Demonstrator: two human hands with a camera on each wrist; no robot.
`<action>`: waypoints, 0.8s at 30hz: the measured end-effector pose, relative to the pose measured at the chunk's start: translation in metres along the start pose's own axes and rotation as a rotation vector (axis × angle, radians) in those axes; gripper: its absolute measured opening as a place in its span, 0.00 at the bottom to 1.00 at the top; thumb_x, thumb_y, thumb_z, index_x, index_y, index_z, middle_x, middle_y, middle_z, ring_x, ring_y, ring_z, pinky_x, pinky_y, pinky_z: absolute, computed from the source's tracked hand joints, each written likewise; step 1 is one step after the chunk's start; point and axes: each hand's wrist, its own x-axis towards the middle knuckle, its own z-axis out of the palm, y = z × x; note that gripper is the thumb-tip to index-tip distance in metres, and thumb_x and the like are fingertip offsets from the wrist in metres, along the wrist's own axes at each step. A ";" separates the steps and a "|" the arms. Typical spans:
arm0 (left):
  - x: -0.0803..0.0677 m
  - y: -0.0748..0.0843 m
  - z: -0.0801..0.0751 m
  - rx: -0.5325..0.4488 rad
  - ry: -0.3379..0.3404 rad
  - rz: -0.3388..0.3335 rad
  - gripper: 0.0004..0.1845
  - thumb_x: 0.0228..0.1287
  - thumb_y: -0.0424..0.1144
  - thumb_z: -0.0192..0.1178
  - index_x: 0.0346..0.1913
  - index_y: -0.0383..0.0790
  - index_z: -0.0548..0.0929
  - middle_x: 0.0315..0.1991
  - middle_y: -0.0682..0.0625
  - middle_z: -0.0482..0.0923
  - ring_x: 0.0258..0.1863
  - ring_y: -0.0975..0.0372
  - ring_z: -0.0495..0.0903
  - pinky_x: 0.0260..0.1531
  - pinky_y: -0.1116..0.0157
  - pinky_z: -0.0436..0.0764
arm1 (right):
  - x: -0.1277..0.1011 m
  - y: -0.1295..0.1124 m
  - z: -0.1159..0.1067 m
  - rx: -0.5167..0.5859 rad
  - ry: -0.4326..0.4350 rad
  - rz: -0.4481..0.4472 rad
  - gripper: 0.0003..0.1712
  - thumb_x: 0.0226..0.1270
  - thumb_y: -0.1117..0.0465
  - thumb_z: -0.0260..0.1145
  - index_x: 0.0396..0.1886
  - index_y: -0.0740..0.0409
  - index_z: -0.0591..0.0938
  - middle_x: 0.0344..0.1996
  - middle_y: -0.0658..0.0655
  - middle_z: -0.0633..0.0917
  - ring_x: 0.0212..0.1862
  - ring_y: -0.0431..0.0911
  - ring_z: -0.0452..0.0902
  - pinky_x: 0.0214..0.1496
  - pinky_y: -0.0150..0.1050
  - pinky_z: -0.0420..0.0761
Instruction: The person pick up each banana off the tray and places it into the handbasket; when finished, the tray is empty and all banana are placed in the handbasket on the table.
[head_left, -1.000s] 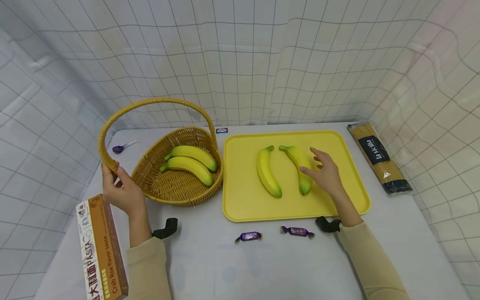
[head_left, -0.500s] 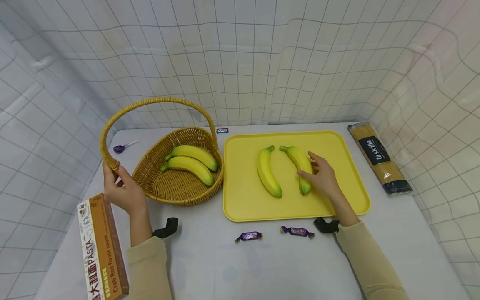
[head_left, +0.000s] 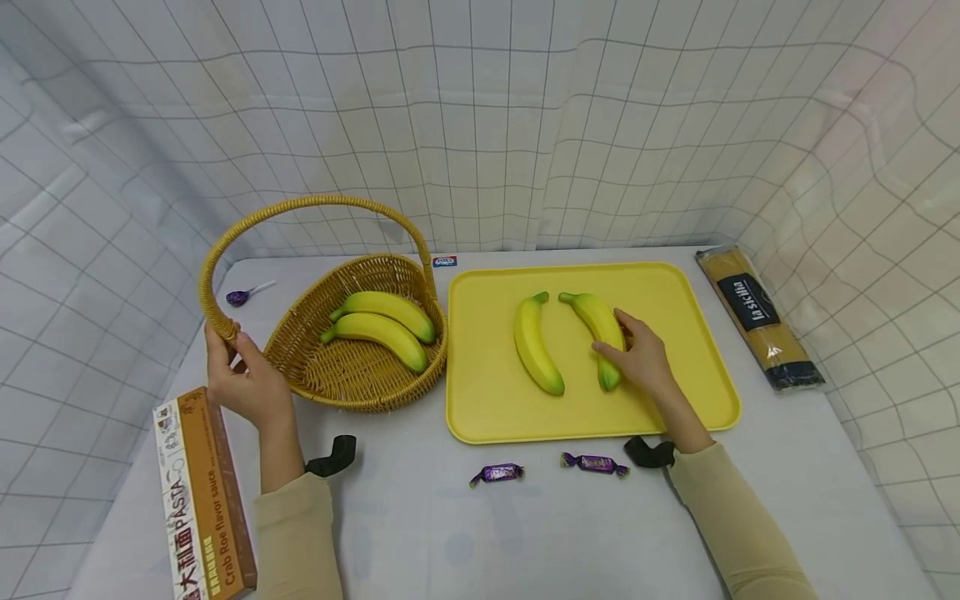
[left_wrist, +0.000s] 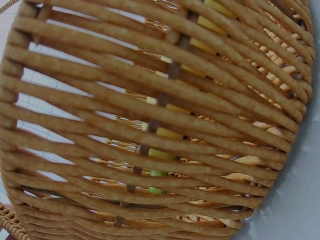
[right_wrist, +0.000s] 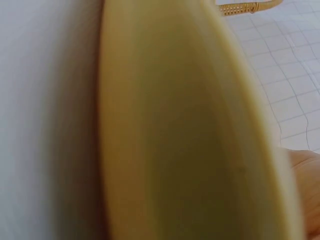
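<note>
One banana (head_left: 602,332) under right hand (head_left: 643,360); stem points away, lengthwise.

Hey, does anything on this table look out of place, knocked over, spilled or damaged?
Nothing looks spilled or damaged. Mild oddities: the woven wicker basket with two bananas sits tipped up, held by its handle in the left hand, and two purple wrapped candies lie loose in front of the yellow plastic tray.
</note>
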 end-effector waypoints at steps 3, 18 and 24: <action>0.000 0.000 0.000 0.001 0.003 -0.006 0.16 0.72 0.41 0.53 0.59 0.56 0.81 0.47 0.49 0.86 0.42 0.73 0.78 0.39 0.77 0.74 | 0.000 0.000 0.000 0.000 0.007 0.013 0.45 0.66 0.53 0.67 0.75 0.65 0.58 0.67 0.70 0.70 0.65 0.62 0.69 0.63 0.54 0.72; 0.002 -0.001 0.002 0.012 0.014 -0.010 0.16 0.72 0.39 0.53 0.58 0.54 0.82 0.47 0.49 0.86 0.41 0.73 0.78 0.38 0.77 0.74 | -0.002 -0.003 0.004 0.022 0.079 0.041 0.40 0.65 0.57 0.66 0.73 0.65 0.63 0.64 0.70 0.74 0.62 0.61 0.71 0.62 0.54 0.73; 0.002 -0.002 0.002 0.009 0.003 -0.023 0.17 0.72 0.39 0.54 0.61 0.53 0.80 0.49 0.47 0.85 0.42 0.74 0.77 0.39 0.78 0.73 | -0.004 -0.006 -0.002 0.038 0.098 0.061 0.38 0.66 0.58 0.65 0.73 0.63 0.64 0.60 0.71 0.76 0.57 0.62 0.73 0.57 0.54 0.75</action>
